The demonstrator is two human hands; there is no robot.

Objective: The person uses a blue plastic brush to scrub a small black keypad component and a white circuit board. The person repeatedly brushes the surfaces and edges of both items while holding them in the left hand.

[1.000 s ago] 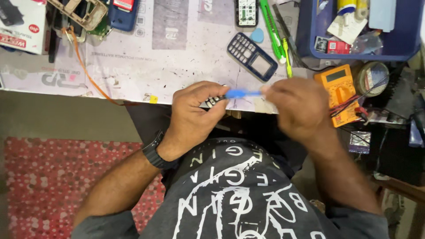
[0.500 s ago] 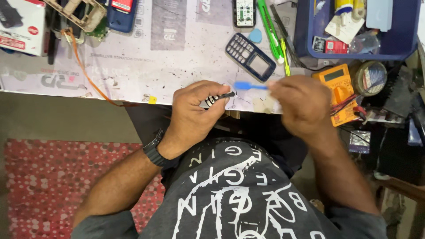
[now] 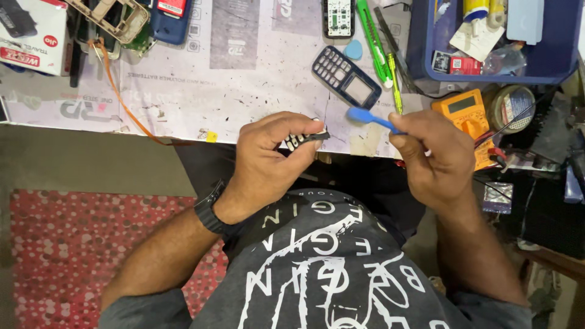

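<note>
My left hand (image 3: 268,158) pinches a small keypad strip (image 3: 303,139) with white keys, held edge-on near the table's front edge. My right hand (image 3: 434,155) grips a blue brush-like tool (image 3: 367,117) whose head points left, a short gap away from the keypad strip. Just beyond both hands a dark blue phone front cover (image 3: 345,77) lies on the white work mat (image 3: 244,85). A black watch (image 3: 210,210) sits on my left wrist.
A green utility knife (image 3: 373,42), a bare phone circuit board (image 3: 338,17) and a blue pick (image 3: 353,49) lie further back. An orange multimeter (image 3: 466,119) and a blue tray (image 3: 487,67) of parts stand on the right. An orange wire (image 3: 122,100) and phone frames are at back left.
My right hand has drawn the blue tool away to the right, off the keypad strip. My left hand has turned the strip edge-on and stayed in place.
</note>
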